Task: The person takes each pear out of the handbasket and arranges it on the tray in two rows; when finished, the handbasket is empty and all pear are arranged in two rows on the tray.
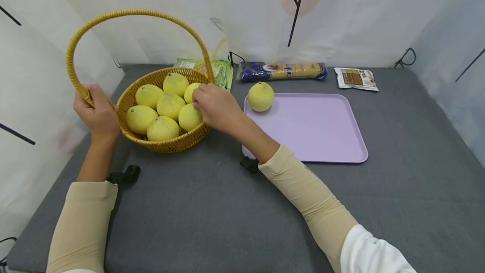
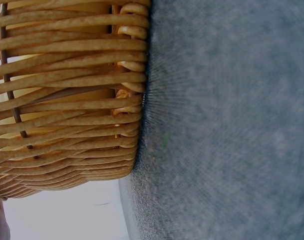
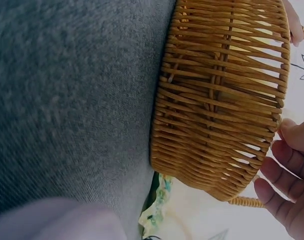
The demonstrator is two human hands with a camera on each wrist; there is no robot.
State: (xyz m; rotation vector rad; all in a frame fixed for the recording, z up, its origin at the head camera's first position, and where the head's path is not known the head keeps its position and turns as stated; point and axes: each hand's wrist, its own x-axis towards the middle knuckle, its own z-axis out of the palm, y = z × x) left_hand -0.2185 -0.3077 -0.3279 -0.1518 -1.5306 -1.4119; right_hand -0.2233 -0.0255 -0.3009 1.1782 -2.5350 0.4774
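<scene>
A yellow wicker basket with a tall arched handle stands on the left side of the table. Inside lie several round, pale yellow fruits. My left hand grips the low left end of the handle. Over the basket's right rim is my right hand, its fingertips beside the fruits there. The right wrist view shows the fingers gently bent and apart, thumb at the wicker rim, nothing in the palm. One more yellow fruit sits at the upper left corner of a lilac tray.
Behind the basket lies a green packet. A long blue and yellow package lies along the back edge, with a small white and brown sachet to its right. Patterned white cloth hangs behind the grey table.
</scene>
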